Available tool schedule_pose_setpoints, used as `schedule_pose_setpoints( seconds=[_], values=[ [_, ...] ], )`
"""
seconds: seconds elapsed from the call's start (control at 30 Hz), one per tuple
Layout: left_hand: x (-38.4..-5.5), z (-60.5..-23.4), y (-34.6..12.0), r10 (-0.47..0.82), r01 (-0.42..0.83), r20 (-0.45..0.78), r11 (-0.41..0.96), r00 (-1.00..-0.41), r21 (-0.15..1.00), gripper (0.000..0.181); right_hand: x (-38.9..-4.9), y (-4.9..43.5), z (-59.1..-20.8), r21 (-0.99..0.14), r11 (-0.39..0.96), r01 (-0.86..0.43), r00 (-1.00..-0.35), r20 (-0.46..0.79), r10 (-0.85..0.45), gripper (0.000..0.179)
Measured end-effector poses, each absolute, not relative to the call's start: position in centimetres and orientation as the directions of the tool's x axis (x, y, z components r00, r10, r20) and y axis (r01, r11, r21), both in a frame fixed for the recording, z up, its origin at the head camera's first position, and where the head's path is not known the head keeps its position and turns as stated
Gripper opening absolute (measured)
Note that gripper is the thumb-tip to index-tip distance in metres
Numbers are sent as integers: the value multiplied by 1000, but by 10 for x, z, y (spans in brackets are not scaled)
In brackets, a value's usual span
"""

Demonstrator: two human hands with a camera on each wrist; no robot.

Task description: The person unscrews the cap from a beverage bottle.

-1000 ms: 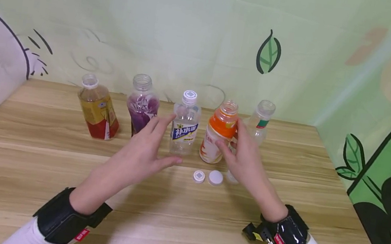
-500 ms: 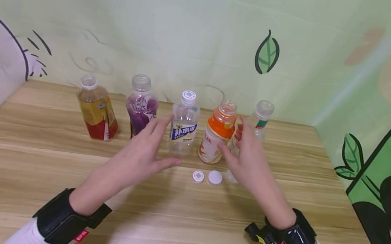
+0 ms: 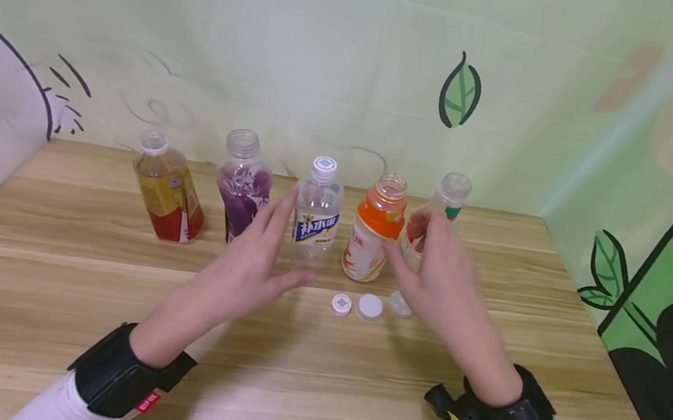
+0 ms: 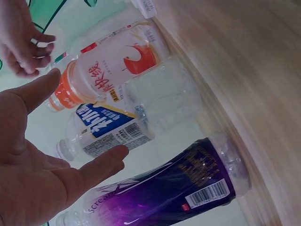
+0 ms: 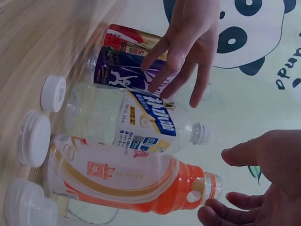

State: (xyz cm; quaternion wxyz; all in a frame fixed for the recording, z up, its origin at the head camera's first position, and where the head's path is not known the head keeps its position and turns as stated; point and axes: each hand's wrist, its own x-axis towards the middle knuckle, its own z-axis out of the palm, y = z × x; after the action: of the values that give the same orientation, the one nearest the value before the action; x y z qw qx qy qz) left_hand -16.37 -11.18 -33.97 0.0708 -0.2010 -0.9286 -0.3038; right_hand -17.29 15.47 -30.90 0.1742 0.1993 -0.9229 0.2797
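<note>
My left hand (image 3: 249, 255) hovers in front of the clear bottle (image 3: 315, 228) with a blue-and-white label and a white cap on its neck. Its thumb and fingers are spread apart, holding nothing. To the right, my right hand (image 3: 444, 279) is beside the uncapped orange-and-white bottle (image 3: 370, 242), fingers loosely bent. In the right wrist view the right hand (image 5: 270, 172) shows a gap between thumb and fingers, near the orange bottle's mouth (image 5: 214, 186). Partly behind that hand stands an uncapped clear bottle (image 3: 454, 191) with a bit of green label.
An uncapped purple bottle (image 3: 241, 188) and an open-topped yellow-and-red bottle (image 3: 169, 196) stand at left. Before the row lie a small white cap (image 3: 342, 304), a larger white cap (image 3: 370, 306) and a translucent cap (image 3: 400, 304). A printed cloth (image 3: 354, 65) hangs behind the wooden table (image 3: 302, 388).
My right hand has drawn off the orange bottle and shifted right and towards me, its fingers bending more. The left hand has barely moved. The bottles stand as before.
</note>
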Motion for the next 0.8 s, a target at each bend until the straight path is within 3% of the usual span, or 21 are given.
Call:
schedule_pose_setpoints(
  seconds=[0.8],
  values=[
    [-195,-351,-97,257,456,392,662,-884,594,111,-155,147,-301,-440,700,-563,-812,453,-368,38]
  ],
)
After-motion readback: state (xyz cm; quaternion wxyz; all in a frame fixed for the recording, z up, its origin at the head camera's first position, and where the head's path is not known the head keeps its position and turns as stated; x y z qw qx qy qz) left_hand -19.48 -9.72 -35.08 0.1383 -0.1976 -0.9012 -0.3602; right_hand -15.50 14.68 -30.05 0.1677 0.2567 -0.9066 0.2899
